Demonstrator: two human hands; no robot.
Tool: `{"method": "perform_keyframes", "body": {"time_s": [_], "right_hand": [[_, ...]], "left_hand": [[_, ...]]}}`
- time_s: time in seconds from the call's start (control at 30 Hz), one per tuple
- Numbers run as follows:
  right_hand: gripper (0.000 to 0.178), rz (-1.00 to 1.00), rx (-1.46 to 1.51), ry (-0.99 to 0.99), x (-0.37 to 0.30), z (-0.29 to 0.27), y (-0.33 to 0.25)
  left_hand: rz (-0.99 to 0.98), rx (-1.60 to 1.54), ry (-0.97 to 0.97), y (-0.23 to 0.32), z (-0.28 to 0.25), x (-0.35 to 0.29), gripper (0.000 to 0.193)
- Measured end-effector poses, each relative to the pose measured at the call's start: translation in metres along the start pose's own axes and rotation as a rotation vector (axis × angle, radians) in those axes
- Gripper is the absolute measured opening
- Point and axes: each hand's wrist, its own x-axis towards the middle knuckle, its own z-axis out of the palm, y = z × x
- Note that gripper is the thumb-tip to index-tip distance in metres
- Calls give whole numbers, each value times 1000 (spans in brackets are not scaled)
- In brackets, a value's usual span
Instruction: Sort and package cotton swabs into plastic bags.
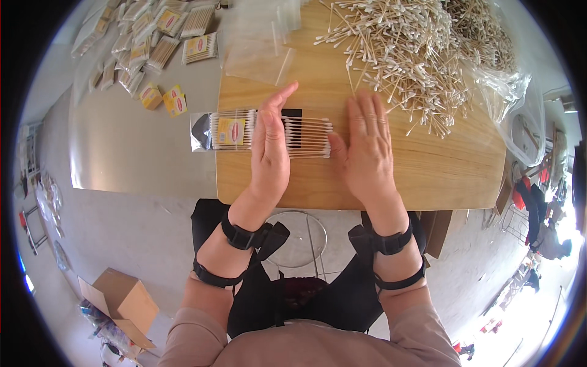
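Observation:
A row of cotton swabs [310, 138] lies side by side on the wooden table, over a dark flat piece [293, 114]. My left hand [272, 147] stands on edge across the row, fingers stretched out, and hides part of it. To its left is a clear plastic bag [199, 131] with more swabs and a yellow label card [232, 131] in it. My right hand [369, 140] is open, palm down and fingers straight, just right of the row. Its thumb is at the swabs' right-hand tips; whether it touches them I cannot tell.
A big heap of loose swabs [403, 43] covers the far right, beside a clear plastic bag [523, 122]. Clear empty bags [260, 58] lie at the far middle. Filled swab packs [199, 48] and yellow cards [175, 101] are on the metal table [134, 156] at left.

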Motion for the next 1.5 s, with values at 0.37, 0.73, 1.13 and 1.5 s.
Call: {"method": "perform_keyframes", "body": {"time_s": [0.37, 0.73, 1.13, 1.5], "right_hand": [[75, -33, 23, -112, -10, 6, -28], [65, -50, -8, -118, -9, 5, -26], [70, -23, 68, -110, -12, 2, -29], [71, -17, -66, -168, -11, 10, -36]], "left_hand": [[8, -123, -41, -3, -2, 1, 60], [36, -42, -89, 0, -2, -2, 65], [-7, -22, -73, 0, -7, -1, 63], [86, 124, -23, 17, -37, 7, 66]]}}
